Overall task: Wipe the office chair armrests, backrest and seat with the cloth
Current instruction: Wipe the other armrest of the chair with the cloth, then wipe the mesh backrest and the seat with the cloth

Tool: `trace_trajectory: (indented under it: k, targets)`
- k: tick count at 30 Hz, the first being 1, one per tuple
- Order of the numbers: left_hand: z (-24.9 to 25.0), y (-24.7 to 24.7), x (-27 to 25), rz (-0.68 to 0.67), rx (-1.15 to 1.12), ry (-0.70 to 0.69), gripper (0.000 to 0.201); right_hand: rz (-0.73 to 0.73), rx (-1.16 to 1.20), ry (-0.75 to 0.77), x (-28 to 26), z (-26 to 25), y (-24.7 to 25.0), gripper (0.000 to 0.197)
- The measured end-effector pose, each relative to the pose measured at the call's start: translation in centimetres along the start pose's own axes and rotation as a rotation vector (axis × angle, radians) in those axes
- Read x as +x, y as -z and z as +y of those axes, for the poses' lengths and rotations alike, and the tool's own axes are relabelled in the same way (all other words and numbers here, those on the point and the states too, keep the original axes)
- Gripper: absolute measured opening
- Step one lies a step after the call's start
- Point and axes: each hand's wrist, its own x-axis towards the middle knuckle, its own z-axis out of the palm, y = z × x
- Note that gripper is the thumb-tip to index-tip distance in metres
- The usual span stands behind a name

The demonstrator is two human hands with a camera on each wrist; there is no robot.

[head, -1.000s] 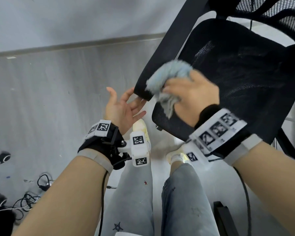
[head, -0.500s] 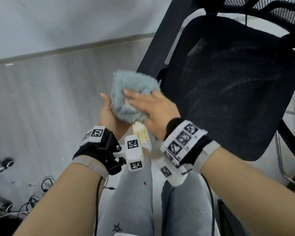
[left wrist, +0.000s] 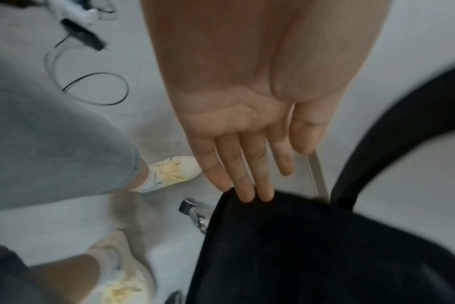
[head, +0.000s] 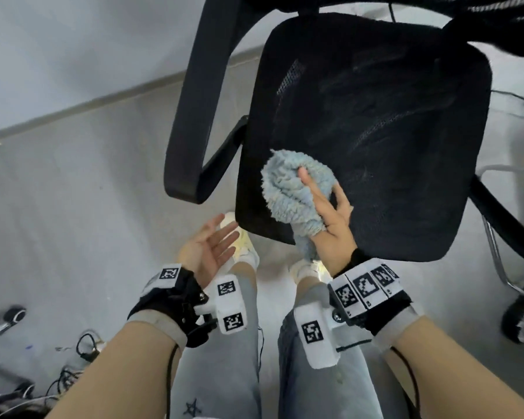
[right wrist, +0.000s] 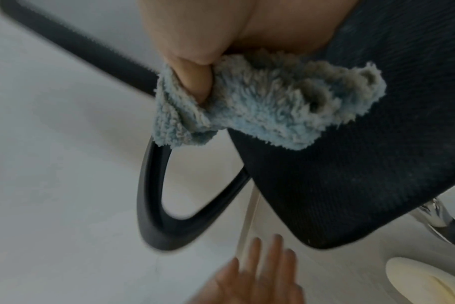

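Half a second ago both hands met around the fluffy light-blue microfibre cloth in front of the chair; now the right hand alone has carried it onto the black mesh seat of the office chair, near the front left corner. Its thumb lies across the top of the bunched cloth and the fingers curl round the far side, so the cloth is clamped between them, with a tail hanging below the palm over the seat's front edge. From the right wrist camera the thumb is sunk into a fold of the pile. The left hand has dropped away, palm up, fingers straight and slightly apart, holding nothing; in the left wrist view its fingertips overlap the seat's front corner, contact unclear. A curved black plastic armrest loops just left of the seat. Below lie a pale grey floor, tangled black cables and cream-coloured shoes.
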Motion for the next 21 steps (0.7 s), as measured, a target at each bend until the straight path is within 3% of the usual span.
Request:
trace_trajectory:
  k: [2, 5, 9, 12, 14, 16, 19, 21]
  targets:
    - [-0.8, -2.0, 0.3, -0.017, 0.144, 0.035, 0.034, 0.081, 0.141, -0.105, 0.2, 0.4, 1.9, 0.042]
    - [-0.8, -5.4, 1.1, -0.049, 0.332, -0.005, 0.031, 0.267, 0.543, -0.212, 1.1, 1.9, 5.7, 0.045]
    - [0.9, -10.0, 1.9, -0.046, 0.405, -0.1, 0.029, 0.464, 0.275, -0.237, 3.2, 4.0, 12.3, 0.036]
    - [2.4, -12.6, 1.7, -0.034, 0.4, -0.161, 0.025, 0.512, 0.165, -0.208, 4.2, 4.0, 15.8, 0.042]
    - [3.3, -14.2, 1.7, -0.027, 0.398, -0.21, 0.024, 0.444, 0.083, -0.097, 4.9, 3.7, 16.9, 0.048]
    - [4.1, -15.2, 2.2, -0.002, 0.412, -0.245, 0.028, 0.228, -0.136, 0.02, 5.9, 4.6, 16.7, 0.056]
    - [4.5, -16.0, 3.8, 0.061, 0.483, -0.272, 0.043, -0.106, -0.401, 0.034, 6.7, 7.2, 15.1, 0.059]
    - [4.3, -16.0, 5.1, 0.136, 0.56, -0.344, 0.058, -0.148, -0.39, 0.022, 6.8, 8.3, 14.4, 0.057]
